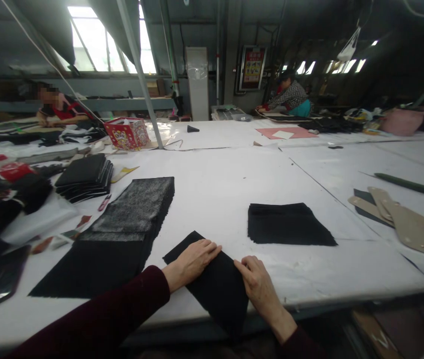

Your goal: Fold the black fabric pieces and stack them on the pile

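Both hands lie open and flat, palms down, on a black cloth piece (217, 294); neither closes around it. The left hand (193, 260) presses on its far left part, fingers stretched out towards the right. The right hand (258, 285) rests along its right edge, fingers pointing up and left, so the fingertips of the two hands come near each other without touching. Dark red sleeves cover both forearms.

The cloth piece is matt, deep black and roughly rectangular, with straight cut edges and no visible pattern. It sits at the near edge of the white table (226, 184), directly in front of the person. Its long axis runs on a diagonal, from a corner at the far left down to the near right, and the near end hangs over the table's edge.

Left of it, close by, lies a long stack of black pieces (95, 259), whose far end looks greyish and glinting. To the right, well apart, sits a smaller black stack (290, 224). Tan pattern shapes (402, 222) lie further right. Beyond, a red box (126, 133) stands on the table, and two other people are at the far side.
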`<state>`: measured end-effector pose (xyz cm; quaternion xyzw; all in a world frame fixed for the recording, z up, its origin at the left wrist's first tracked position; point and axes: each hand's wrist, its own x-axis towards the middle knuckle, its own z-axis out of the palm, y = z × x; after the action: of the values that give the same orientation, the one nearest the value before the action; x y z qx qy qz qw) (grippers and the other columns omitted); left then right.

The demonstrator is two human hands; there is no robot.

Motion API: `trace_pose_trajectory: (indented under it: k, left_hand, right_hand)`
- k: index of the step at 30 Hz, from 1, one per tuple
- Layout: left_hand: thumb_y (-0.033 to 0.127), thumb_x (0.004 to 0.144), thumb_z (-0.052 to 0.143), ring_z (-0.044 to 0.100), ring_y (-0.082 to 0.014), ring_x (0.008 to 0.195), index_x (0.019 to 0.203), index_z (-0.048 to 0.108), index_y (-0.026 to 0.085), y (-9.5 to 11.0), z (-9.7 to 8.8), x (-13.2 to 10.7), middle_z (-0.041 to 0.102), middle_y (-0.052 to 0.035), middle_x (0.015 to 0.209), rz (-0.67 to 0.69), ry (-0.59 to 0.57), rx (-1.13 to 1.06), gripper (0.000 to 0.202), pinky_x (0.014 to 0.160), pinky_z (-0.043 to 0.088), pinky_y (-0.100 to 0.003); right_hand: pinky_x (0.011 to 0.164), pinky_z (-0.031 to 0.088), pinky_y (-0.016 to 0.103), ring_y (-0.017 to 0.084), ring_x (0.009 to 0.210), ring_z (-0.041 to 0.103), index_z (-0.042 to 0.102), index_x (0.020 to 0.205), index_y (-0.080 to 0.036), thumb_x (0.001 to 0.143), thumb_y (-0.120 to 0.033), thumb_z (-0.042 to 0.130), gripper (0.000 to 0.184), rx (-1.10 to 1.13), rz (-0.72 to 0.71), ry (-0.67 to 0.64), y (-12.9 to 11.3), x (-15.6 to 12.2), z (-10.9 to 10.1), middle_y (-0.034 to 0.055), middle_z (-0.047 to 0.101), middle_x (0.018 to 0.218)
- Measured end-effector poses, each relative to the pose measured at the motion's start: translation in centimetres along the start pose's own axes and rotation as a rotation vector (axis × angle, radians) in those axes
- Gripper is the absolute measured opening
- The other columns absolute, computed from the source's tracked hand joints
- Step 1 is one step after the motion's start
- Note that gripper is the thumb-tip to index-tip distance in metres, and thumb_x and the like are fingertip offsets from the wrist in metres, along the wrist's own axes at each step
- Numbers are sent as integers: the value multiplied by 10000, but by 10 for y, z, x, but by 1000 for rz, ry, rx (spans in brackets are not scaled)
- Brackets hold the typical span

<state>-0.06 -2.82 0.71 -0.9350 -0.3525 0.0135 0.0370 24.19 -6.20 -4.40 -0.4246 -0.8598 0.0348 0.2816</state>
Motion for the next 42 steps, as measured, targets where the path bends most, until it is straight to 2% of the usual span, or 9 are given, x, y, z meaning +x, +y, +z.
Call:
trace_pose_trajectory:
  k: [3,6,12,15,19,25,30,38,42]
  left_hand:
    - [70,901,455,534,-209,995,1487,265,262,6,-1,2,552,-65,1106,-20,-35,21,645,894,437,-335]
    - [102,902,466,529,-225,955,1486,276,296,12,-2,4,534,-70,1077,-31,-56,57,644,859,439,-353]
    - [116,914,455,504,-250,1073,1440,367,259,17,-5,8,534,-92,1216,9,-2,66,552,996,365,-418]
    - [109,925,448,483,-230,1140,1420,381,220,18,-5,8,521,-85,1286,46,29,15,511,1024,357,-378]
    - [87,925,428,513,-210,1093,1436,353,206,20,-4,8,541,-87,1221,36,9,-41,530,950,426,-333]
    - [105,923,456,530,-216,957,1501,232,332,33,-4,11,536,-64,1096,20,-34,66,661,828,448,-338]
    - [158,935,463,512,-239,954,1507,222,352,44,-3,14,526,-84,1080,19,-26,173,650,840,421,-365]
    - [155,917,487,510,-250,983,1497,257,364,45,-3,13,532,-81,1057,14,-10,204,658,895,384,-388]
    - [159,915,486,515,-262,1026,1509,223,356,47,0,14,541,-94,1115,-3,17,204,679,944,364,-419]
  right_hand:
    - [751,409,335,204,843,467,626,1145,-147,962,-118,405,288,5,5,-16,0,-3,-5,76,532,887]
    - [757,411,337,206,853,470,622,1155,-149,963,-118,406,290,4,-2,-17,0,-6,-10,75,532,889]
    - [738,409,332,204,853,476,623,1161,-173,938,-93,418,313,-38,-7,-24,0,-11,-15,70,541,899]
    - [738,407,333,205,852,477,627,1156,-173,921,-72,420,329,-55,-13,-19,2,-15,-16,71,542,899]
    - [759,405,344,209,860,470,621,1163,-154,916,-60,413,337,-53,-26,-21,4,-20,-18,77,540,907]
    - [766,397,343,211,867,461,615,1168,-154,913,-51,410,343,-68,-18,-22,5,-26,-22,79,539,911]
    - [748,397,340,211,857,472,626,1143,-164,894,-48,434,335,-85,8,-16,2,-34,-29,75,546,906]
    - [752,400,343,207,870,497,647,1042,-188,890,-37,402,326,-67,100,27,1,-52,-51,74,561,928]
    - [794,407,369,224,937,503,573,1239,-168,878,-12,381,438,-91,142,75,-10,-32,-42,99,578,1025]
